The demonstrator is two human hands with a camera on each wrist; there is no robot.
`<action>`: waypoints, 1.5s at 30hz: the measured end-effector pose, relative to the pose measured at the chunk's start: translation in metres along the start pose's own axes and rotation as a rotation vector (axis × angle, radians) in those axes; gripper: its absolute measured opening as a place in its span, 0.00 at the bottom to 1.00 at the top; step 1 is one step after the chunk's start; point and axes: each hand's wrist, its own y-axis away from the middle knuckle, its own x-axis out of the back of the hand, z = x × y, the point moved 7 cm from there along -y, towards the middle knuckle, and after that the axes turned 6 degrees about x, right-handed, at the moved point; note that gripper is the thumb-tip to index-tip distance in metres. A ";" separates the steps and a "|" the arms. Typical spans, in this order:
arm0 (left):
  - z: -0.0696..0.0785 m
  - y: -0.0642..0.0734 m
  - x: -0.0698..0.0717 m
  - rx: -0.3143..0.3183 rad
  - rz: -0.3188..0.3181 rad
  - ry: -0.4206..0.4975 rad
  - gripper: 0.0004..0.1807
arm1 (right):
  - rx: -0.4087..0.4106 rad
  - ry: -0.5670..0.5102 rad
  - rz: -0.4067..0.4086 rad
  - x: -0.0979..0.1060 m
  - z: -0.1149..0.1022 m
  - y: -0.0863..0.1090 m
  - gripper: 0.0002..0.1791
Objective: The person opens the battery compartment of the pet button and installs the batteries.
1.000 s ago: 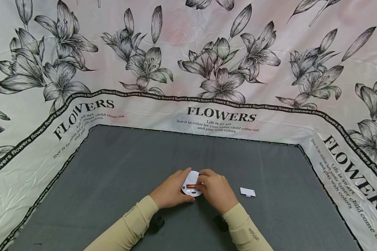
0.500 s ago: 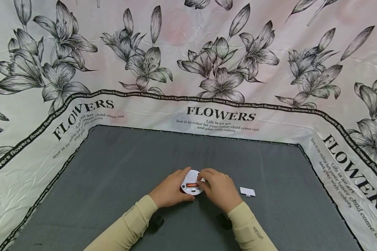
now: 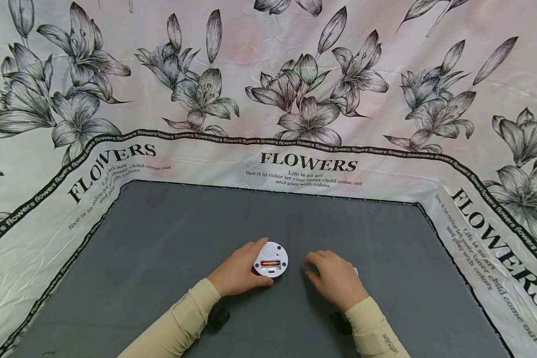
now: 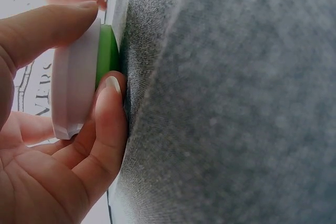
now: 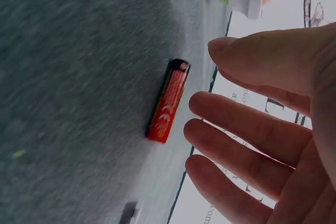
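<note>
My left hand point(image 3: 237, 271) grips a round white device point(image 3: 274, 248) with speaker holes by its rim, thumb on the near side and fingers beyond. Its battery compartment faces up, with a red battery point(image 3: 270, 263) inside. In the left wrist view, the device's green part point(image 4: 107, 56) faces the grey cloth. My right hand point(image 3: 333, 278) is apart from the device, to its right, fingers loosely bent with nothing between them. In the right wrist view, a second red battery point(image 5: 168, 103) with a black end lies on the cloth close to the fingertips; the hand hides it in the head view.
A corner of the white battery cover point(image 3: 356, 271) peeks out beside the right hand. Both hands are over a grey cloth surface point(image 3: 197, 219), bordered by white fabric point(image 3: 206, 169) printed with flowers and lettering.
My right hand has left the battery compartment and moved right, in front of the white cover. The battery stays in the device, now fully in sight. The left hand keeps its grip.
</note>
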 end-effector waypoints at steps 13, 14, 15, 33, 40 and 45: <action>-0.005 0.004 0.003 0.015 0.003 0.012 0.56 | -0.012 0.016 -0.018 -0.005 0.010 0.008 0.12; -0.006 0.004 0.003 0.017 0.002 0.013 0.56 | -0.010 0.019 -0.015 -0.005 0.010 0.009 0.11; -0.006 0.005 0.003 0.020 0.000 0.015 0.56 | -0.006 0.020 -0.011 -0.006 0.011 0.009 0.11; -0.004 0.003 -0.001 0.017 -0.007 -0.001 0.56 | 0.081 0.050 0.062 -0.008 -0.001 0.000 0.10; -0.003 0.003 -0.001 0.008 -0.014 0.010 0.56 | 0.185 0.019 0.160 0.012 -0.030 -0.016 0.11; -0.001 0.002 -0.001 -0.016 -0.017 0.018 0.55 | 0.235 -0.006 0.160 0.015 -0.055 -0.031 0.10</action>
